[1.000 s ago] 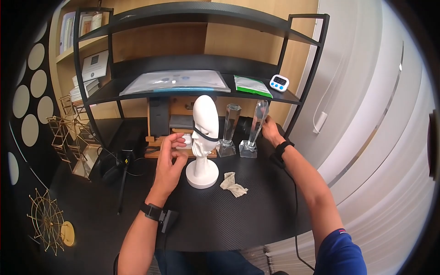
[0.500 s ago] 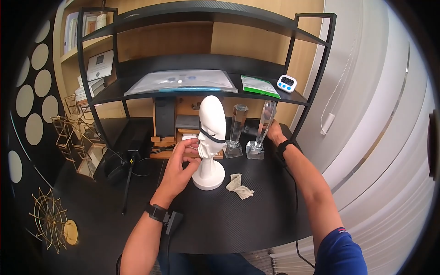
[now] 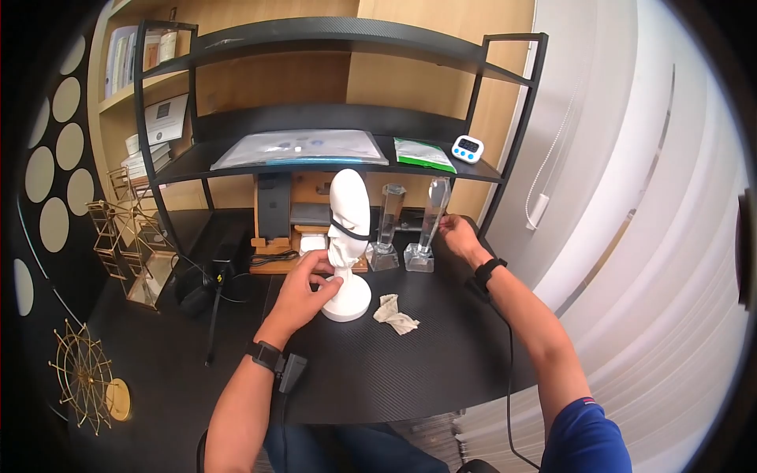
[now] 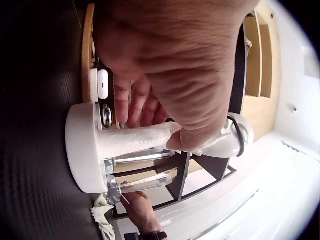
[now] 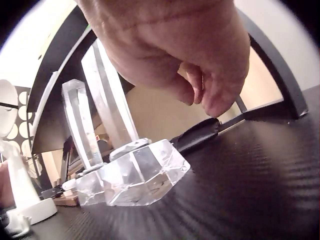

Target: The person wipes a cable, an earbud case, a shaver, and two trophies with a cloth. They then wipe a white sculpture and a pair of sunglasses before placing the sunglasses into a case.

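A white mannequin head (image 3: 349, 205) on a round base, a black strap across its face, stands upright on the black desk (image 3: 378, 378). My left hand (image 3: 303, 292) grips its neck, thumb in front and fingers behind, as the left wrist view shows. To the right stand two clear crystal trophies (image 3: 386, 229) with faceted bases. My right hand (image 3: 461, 236) is behind the outer trophy, fingers loosely bent with nothing seen between them. Just under its fingertips in the right wrist view lies a dark elongated object (image 5: 197, 135).
A crumpled pale cloth (image 3: 396, 315) lies right of the head's base. A black shelf (image 3: 331, 165) spans the back, bearing plastic folders, a green-edged packet and a white timer (image 3: 467, 149). At left stand a gold Ferris wheel model (image 3: 83, 374), a headset and black cables.
My left hand has lowered from beside the mannequin's chin and closed round its neck. The right hand has drawn slightly out from behind the outer trophy. The head view has shifted a little.
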Available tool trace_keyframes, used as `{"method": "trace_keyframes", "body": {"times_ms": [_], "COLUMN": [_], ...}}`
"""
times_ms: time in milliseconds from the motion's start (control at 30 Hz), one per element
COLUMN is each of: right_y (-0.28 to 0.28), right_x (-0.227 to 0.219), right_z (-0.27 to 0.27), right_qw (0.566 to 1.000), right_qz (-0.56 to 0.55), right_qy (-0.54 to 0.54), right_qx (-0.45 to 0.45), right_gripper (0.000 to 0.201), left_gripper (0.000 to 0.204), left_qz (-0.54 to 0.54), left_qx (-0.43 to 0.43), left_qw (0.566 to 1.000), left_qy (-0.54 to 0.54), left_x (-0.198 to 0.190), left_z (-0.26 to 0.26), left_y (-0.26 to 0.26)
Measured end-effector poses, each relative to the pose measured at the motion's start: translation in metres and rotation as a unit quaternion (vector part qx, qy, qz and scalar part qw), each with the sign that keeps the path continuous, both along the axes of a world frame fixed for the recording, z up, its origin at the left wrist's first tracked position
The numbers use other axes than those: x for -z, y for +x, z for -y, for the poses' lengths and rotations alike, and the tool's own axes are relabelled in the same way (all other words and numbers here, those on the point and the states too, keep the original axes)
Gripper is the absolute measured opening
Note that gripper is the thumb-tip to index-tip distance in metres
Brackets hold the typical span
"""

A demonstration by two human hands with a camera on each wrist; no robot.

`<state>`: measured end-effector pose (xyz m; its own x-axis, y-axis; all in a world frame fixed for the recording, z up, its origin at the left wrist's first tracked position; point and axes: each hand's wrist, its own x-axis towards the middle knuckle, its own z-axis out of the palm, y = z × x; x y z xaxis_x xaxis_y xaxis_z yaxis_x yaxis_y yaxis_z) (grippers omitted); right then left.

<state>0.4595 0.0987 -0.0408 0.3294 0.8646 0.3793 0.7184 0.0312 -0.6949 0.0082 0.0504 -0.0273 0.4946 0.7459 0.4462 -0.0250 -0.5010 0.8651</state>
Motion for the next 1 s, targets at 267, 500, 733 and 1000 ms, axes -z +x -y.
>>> {"method": "trace_keyframes", "body": {"times_ms": [267, 500, 733, 1000], "right_y": [-0.06, -0.092, -0.084, -0.039], "right_x": [-0.012, -0.008, -0.018, -0.02], "right_z": [0.056, 0.052, 0.085, 0.088], "right_qw": [0.976, 1.0, 1.0, 0.996], "right_qz": [-0.122, 0.003, 0.024, 0.057], "right_qy": [-0.046, 0.015, 0.001, -0.013], "right_qx": [-0.173, -0.015, 0.001, 0.06], "right_gripper": [0.049, 0.038, 0.034, 0.037], "left_gripper": [0.041, 0.042, 0.046, 0.051], "left_qz": [-0.055, -0.073, -0.077, -0.099], "left_qx": [-0.02, -0.018, -0.013, -0.022], "left_qw": [0.998, 0.997, 0.997, 0.995], "left_qy": [0.004, -0.009, -0.001, -0.005], "left_x": [0.002, 0.008, 0.011, 0.011], "left_z": [-0.002, -0.008, -0.01, -0.01], "left_y": [-0.001, -0.002, -0.001, -0.001]}}
